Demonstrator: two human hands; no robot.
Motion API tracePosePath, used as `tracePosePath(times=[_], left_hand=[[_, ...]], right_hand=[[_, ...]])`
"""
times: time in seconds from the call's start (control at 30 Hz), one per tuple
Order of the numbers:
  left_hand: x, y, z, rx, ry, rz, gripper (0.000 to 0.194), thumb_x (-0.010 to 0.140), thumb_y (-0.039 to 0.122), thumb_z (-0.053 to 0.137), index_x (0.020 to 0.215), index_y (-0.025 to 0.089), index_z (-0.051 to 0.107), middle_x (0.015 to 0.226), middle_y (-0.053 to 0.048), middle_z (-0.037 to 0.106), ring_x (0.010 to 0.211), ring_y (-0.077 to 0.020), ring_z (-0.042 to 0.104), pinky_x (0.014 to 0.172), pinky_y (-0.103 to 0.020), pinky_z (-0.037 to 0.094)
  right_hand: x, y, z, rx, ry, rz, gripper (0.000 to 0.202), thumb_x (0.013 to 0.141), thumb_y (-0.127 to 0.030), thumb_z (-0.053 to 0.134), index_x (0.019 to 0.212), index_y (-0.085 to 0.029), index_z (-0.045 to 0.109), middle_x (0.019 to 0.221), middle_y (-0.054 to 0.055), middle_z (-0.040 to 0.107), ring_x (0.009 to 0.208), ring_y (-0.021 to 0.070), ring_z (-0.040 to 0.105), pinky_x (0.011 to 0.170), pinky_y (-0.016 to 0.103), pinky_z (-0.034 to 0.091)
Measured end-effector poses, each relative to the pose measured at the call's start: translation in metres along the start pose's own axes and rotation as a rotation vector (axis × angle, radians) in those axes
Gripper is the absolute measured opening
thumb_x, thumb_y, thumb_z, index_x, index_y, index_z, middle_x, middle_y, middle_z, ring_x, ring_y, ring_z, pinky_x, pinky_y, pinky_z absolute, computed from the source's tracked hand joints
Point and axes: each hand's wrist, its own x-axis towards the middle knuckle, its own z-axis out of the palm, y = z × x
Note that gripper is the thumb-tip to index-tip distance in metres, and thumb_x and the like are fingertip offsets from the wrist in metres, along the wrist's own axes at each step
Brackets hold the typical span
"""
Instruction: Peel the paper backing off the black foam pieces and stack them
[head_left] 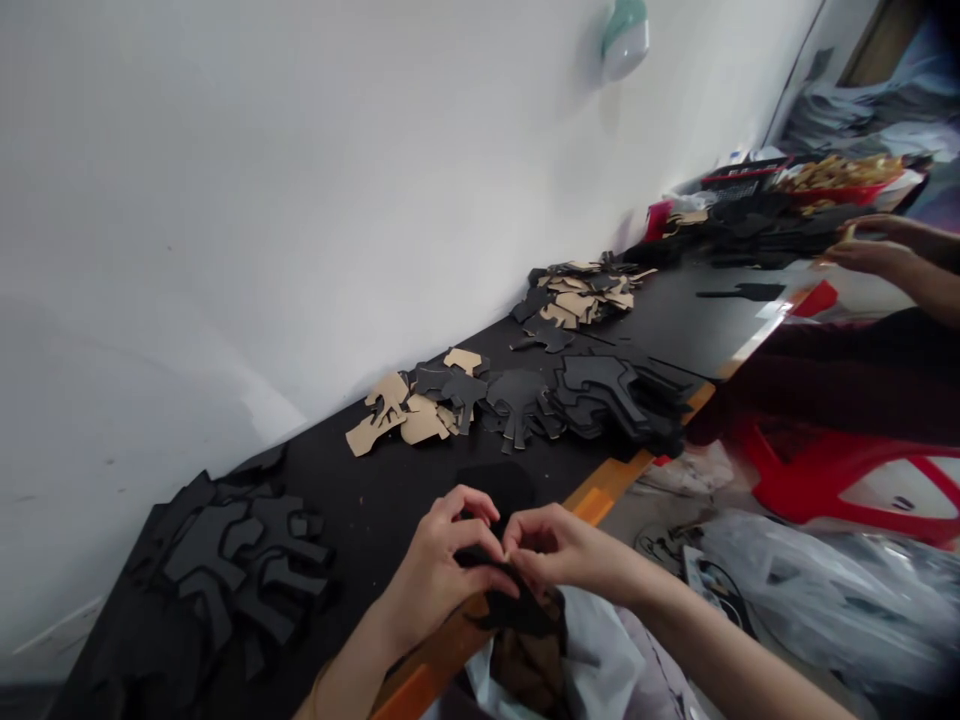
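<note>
At the table's front edge, my left hand (459, 548) is closed on a dark flat cut-out piece (517, 612), thumb and fingers pinching it. My right hand (551, 545) meets it from the right, thumb and forefinger pressed together at the same piece's edge. A small pale bit shows at those right fingertips, too small to name. Part of the piece is hidden behind the fingers. Just beyond my hands, another black piece (499, 483) lies on the table. Below them, a pale bag (600, 650) with brown material inside sits at my lap.
Black cut-outs are heaped at left (247, 560) and at centre right (615, 390). Black-and-tan pieces (420, 415) lie along the wall, with a further pile (577, 295) behind. A co-worker's hands (877, 250) are at the far right, near a red chair (847, 480) and plastic bags (825, 590).
</note>
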Motion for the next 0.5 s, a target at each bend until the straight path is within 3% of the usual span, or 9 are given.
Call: tracePosePath(times=[0.1,0.17,0.23,0.3,0.37,0.5], left_hand=[[-0.004,0.002,0.0,0.047,0.048,0.117,0.026,0.059,0.037,0.082,0.071,0.02,0.066,0.072,0.001,0.061,0.069,-0.0132,0.057,0.069,-0.025,0.044],[-0.008,0.006,-0.001,0.117,0.086,0.221,0.029,0.062,0.037,0.081,0.08,0.021,0.065,0.073,0.001,0.064,0.072,-0.0138,0.057,0.071,-0.025,0.044],[-0.011,0.011,-0.003,0.231,0.136,0.362,0.019,0.071,0.032,0.077,0.083,0.023,0.066,0.082,0.0,0.066,0.082,-0.0151,0.057,0.078,-0.027,0.042],[-0.014,0.017,-0.004,0.347,0.202,0.477,0.004,0.078,0.026,0.07,0.076,0.024,0.067,0.087,-0.001,0.065,0.088,-0.0156,0.055,0.083,-0.029,0.039],[-0.017,0.022,-0.002,0.419,0.255,0.521,0.01,0.081,0.025,0.068,0.071,0.024,0.067,0.086,0.0,0.065,0.089,-0.0155,0.054,0.084,-0.029,0.037],[-0.025,0.026,0.004,0.421,0.204,0.555,0.01,0.081,0.025,0.068,0.071,0.027,0.068,0.08,0.003,0.065,0.088,-0.0138,0.054,0.086,-0.028,0.034]], right_hand=[[-0.003,0.001,0.002,0.129,-0.073,0.036,0.031,0.074,-0.044,0.066,0.077,-0.015,0.055,0.061,-0.004,0.055,0.05,0.0066,0.049,0.05,0.017,0.039],[-0.005,-0.002,0.006,0.107,-0.072,0.03,0.031,0.074,-0.044,0.065,0.076,-0.016,0.054,0.06,-0.005,0.051,0.051,0.0061,0.045,0.049,0.016,0.036],[-0.007,-0.006,0.01,0.02,-0.03,0.006,0.026,0.077,-0.04,0.062,0.075,-0.016,0.052,0.06,-0.006,0.047,0.052,0.0062,0.04,0.049,0.017,0.032],[-0.007,-0.007,0.014,-0.082,0.077,-0.047,0.021,0.08,-0.036,0.056,0.075,-0.018,0.049,0.062,-0.007,0.042,0.056,0.0072,0.036,0.05,0.018,0.03],[-0.004,-0.001,0.017,-0.158,0.245,-0.116,0.015,0.082,-0.032,0.05,0.076,-0.019,0.046,0.064,-0.007,0.037,0.058,0.0082,0.033,0.052,0.019,0.029],[0.005,0.023,0.015,-0.161,0.517,-0.199,0.009,0.083,-0.027,0.046,0.08,-0.022,0.04,0.059,-0.009,0.03,0.052,0.0079,0.027,0.047,0.02,0.023]])
